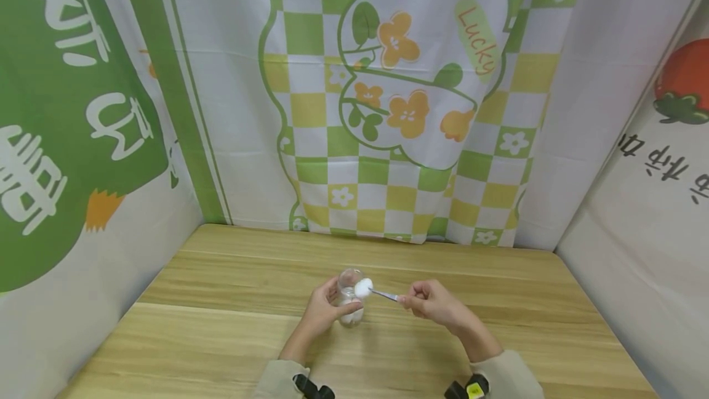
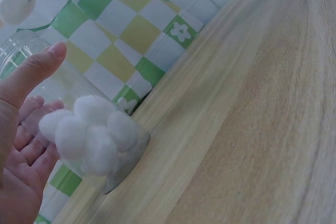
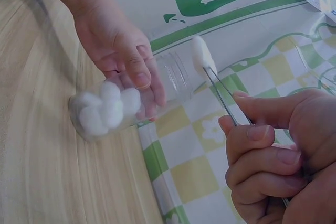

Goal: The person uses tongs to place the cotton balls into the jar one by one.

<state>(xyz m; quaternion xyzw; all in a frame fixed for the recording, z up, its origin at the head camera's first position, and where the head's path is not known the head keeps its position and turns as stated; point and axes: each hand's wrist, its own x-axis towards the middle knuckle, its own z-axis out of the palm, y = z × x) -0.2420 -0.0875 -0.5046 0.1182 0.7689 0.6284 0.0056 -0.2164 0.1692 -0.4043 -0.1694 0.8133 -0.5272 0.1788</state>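
A: Hands first. What have you got?

B: My left hand (image 1: 324, 313) is wrapped around a clear jar (image 1: 350, 300), low centre of the head view, standing on the wooden table (image 1: 221, 300). My right hand (image 1: 429, 300) pinches metal tweezers (image 1: 384, 294), their tips clamped on a cotton ball (image 1: 362, 288) just at the jar's mouth, between my two hands.

A: Do the wrist views add anything?

B: The left wrist view shows more cotton balls (image 2: 89, 135) heaped at the jar's bottom, left of frame, which the head view only hints at. The right wrist view shows my fingers (image 3: 262, 145) curled on the tweezers at lower right and the left-hand fingertips (image 3: 142, 80) on the glass, upper left.

A: Any writing?

B: "Lucky" on the checked backdrop cloth (image 1: 399, 79), upper centre of the head view. White characters on the green banner (image 1: 55, 109) at left and dark ones at right; I cannot read them.
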